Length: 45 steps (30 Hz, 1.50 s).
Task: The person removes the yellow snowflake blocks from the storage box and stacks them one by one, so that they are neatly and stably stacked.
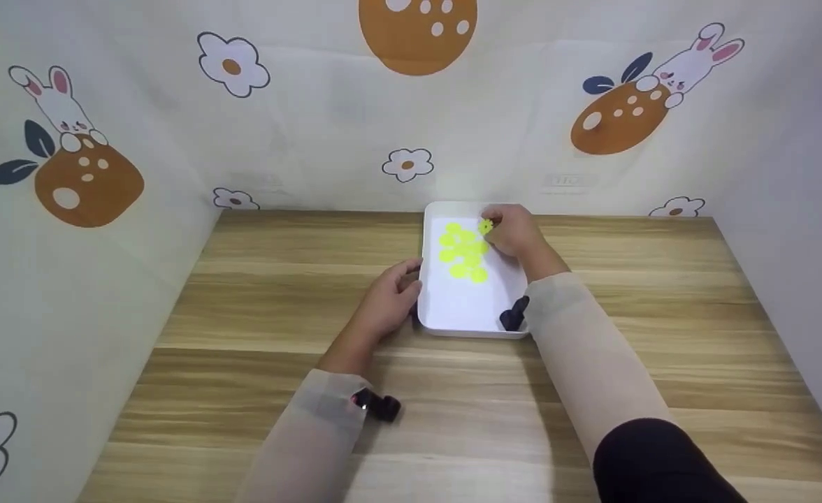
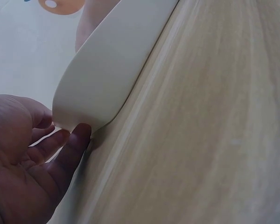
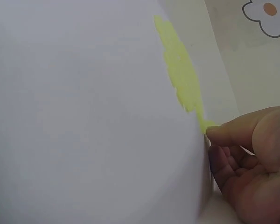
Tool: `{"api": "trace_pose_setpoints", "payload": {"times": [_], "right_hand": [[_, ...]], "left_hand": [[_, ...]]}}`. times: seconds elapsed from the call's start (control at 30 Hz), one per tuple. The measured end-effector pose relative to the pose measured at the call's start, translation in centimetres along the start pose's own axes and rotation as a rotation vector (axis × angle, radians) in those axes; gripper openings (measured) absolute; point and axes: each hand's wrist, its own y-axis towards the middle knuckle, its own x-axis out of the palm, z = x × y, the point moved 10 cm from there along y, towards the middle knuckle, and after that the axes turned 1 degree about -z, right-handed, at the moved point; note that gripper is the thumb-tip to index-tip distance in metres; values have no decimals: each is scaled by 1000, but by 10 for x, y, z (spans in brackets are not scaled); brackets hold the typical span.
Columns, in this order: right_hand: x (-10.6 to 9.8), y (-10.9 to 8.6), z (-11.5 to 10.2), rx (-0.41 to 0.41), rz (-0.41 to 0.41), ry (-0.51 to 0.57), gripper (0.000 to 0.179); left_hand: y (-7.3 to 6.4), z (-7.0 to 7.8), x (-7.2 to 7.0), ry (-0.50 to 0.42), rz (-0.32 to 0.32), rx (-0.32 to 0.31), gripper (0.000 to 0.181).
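Note:
A shallow white tray (image 1: 446, 307) lies on the wooden table, with several bright yellow flat pieces (image 1: 463, 253) clustered on its floor. My right hand (image 1: 516, 230) is over the tray's far right part and pinches a small yellow flower-shaped piece (image 1: 486, 226) between thumb and fingertips. In the right wrist view, that piece (image 3: 207, 126) is at the fingertips beside the yellow cluster (image 3: 182, 70). The left hand (image 1: 386, 297) rests with loosely bent fingers against the outside of the tray's left wall. Its fingertips touch the tray's corner (image 2: 84, 109) in the left wrist view.
Light fabric walls (image 1: 313, 140) printed with flowers and rabbits enclose the back and both sides of the wooden table (image 1: 257, 279). A small black camera (image 1: 379, 405) is strapped at the left sleeve, and another black camera (image 1: 514, 314) at the right sleeve overlaps the tray's near right corner.

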Motion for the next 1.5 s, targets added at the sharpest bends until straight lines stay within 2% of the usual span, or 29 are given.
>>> {"api": "trace_pose_setpoints", "payload": {"times": [0.23,0.43,0.7,1.03,1.23,1.5], "right_hand": [[-6,-3,1,2,51,195,49],[-12,-7,-5,-10,47,349,48],[-33,-19,-17,-37,49,489,46],[-61,-38,-7,-85,27,557,47],[-81,-47,6,-57,40,452,44],[-95,-51,40,-12,34,377,49]], "left_hand": [[0,-3,3,-25,-13,-12,50],[0,-4,5,-44,-19,-8,50],[-1,0,4,-55,-17,48,48],[1,-1,1,-57,-26,38,48],[3,-2,-2,-53,-11,49,48],[3,-4,0,-44,-19,14,48]]}}
